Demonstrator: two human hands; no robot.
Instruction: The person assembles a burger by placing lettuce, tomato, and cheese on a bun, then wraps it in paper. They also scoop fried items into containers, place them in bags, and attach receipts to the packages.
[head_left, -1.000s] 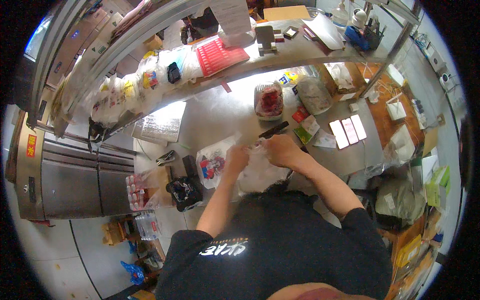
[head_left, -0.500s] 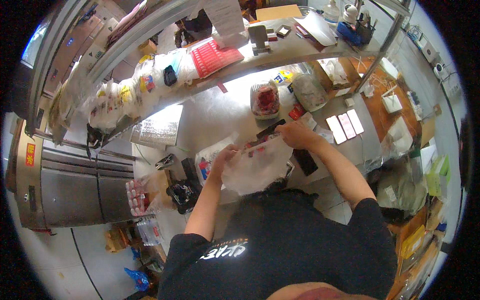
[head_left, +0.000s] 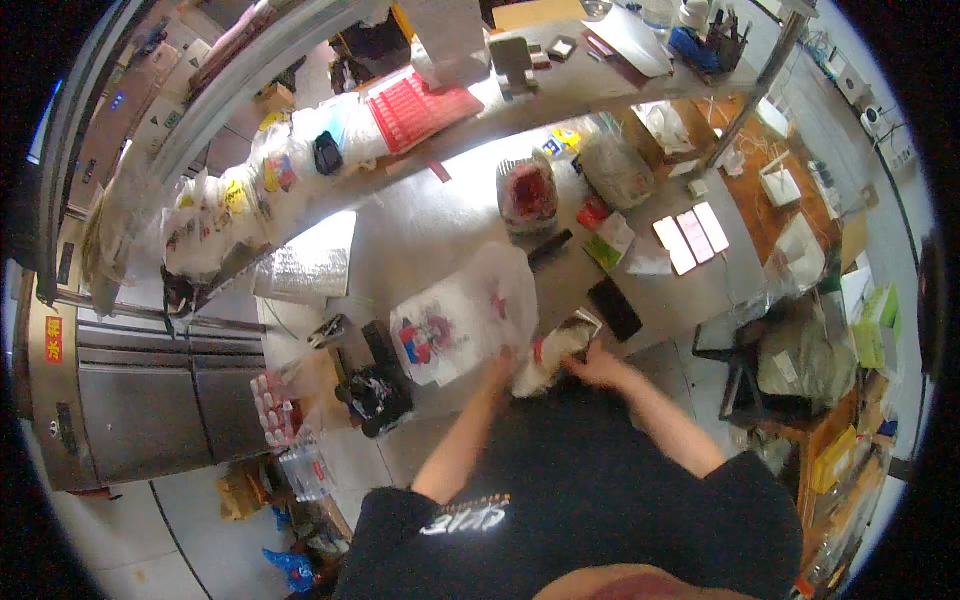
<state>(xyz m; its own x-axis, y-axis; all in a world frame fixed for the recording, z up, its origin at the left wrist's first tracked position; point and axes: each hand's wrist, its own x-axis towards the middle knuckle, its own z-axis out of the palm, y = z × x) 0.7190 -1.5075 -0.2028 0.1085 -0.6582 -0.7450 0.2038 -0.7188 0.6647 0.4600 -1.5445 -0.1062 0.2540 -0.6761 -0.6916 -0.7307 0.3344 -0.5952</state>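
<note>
Close to my body, my right hand (head_left: 597, 367) grips the side of a small pale package (head_left: 547, 362) with a dark patch and a bit of red; its exact kind is unclear. My left hand (head_left: 503, 367), smeared by motion, is just left of the package, at the near edge of a white plastic bag (head_left: 465, 325). Its fingers do not show clearly. The bag lies on the metal table (head_left: 395, 235), with a red and blue print on its flat part and a clear, puffed-up part toward the right.
Beyond the hands stand a basket of red contents (head_left: 528, 195) and a bagged container (head_left: 615, 172). A black box (head_left: 614, 309), a green packet (head_left: 608, 242) and three phones (head_left: 690, 238) lie to the right. Stacked plastic bags (head_left: 230, 200) fill the overhead shelf's left.
The plastic bag, held stretched between both hands before, now lies on the table. My right hand has come nearer my body and holds the package. The green packet is now uncovered.
</note>
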